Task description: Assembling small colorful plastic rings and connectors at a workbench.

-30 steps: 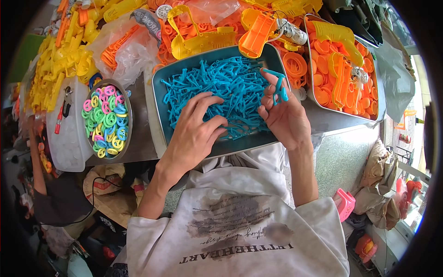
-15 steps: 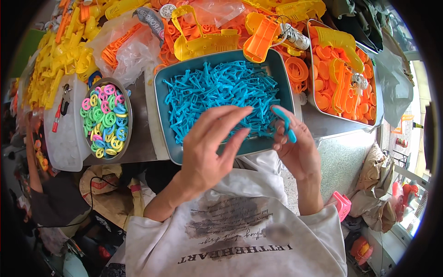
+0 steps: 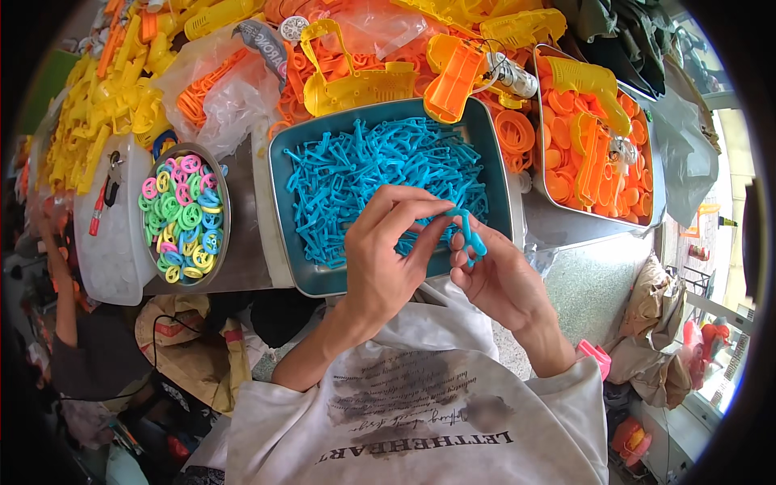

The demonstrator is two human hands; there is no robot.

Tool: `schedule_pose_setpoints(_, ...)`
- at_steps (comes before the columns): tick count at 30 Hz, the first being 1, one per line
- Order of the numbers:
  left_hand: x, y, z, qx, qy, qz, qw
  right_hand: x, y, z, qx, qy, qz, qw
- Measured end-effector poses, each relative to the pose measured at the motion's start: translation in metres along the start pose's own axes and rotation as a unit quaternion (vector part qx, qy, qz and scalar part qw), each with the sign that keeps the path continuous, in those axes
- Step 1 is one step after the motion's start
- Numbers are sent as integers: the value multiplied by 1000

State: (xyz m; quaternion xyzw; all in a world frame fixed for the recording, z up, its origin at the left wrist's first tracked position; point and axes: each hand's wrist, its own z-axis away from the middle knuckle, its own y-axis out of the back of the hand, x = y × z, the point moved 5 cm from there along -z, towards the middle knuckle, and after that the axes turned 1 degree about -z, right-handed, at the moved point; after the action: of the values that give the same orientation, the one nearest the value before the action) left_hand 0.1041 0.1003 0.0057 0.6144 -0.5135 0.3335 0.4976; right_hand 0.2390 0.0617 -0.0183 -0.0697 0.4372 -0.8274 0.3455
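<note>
Over the near edge of a metal tray (image 3: 284, 242) my two hands meet at a small blue plastic part (image 3: 474, 242). Thumb and fingers of my right hand (image 3: 511, 283) grip this part. My left hand (image 3: 386, 242) pinches at its upper end, thumb against forefinger; whether that end is a separate piece I cannot tell. Behind my hands, a heap of thin blue plastic pieces (image 3: 380, 162) fills the tray. An orange and yellow plastic piece (image 3: 454, 87) rests across the tray's far rim.
An oval metal bowl (image 3: 225, 234) of small coloured wheels stands left, beside a translucent lid (image 3: 101, 271) with red-handled pliers (image 3: 99, 212) on it. Right is a tray (image 3: 543, 174) of orange discs. Yellow housings (image 3: 356, 85) lie behind. Another person's arm (image 3: 63, 291) shows far left.
My hands have come together. My left hand has moved right to the blue part's upper end, and my right hand has shifted left and down with the part in its fingers.
</note>
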Motion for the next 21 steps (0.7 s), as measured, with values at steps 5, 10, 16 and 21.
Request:
schedule_pose_setpoints(5, 2, 2, 12, 33, -22, -40, 998, 1, -7, 5, -43, 43, 143, 988)
schedule_pose_setpoints(10, -2, 2, 17, 42, -24, -90, 995, -11, -11, 17, -11, 224, 407, 885)
schedule_pose_setpoints(16, 1, 0, 19, 64, -51, -134, 988, -23, -22, 13, 118, 378, 660, 639)
schedule_pose_setpoints(21, -1, 0, 21, 61, -54, -161, 984, -21, -29, 8, 142, 397, 695, 583)
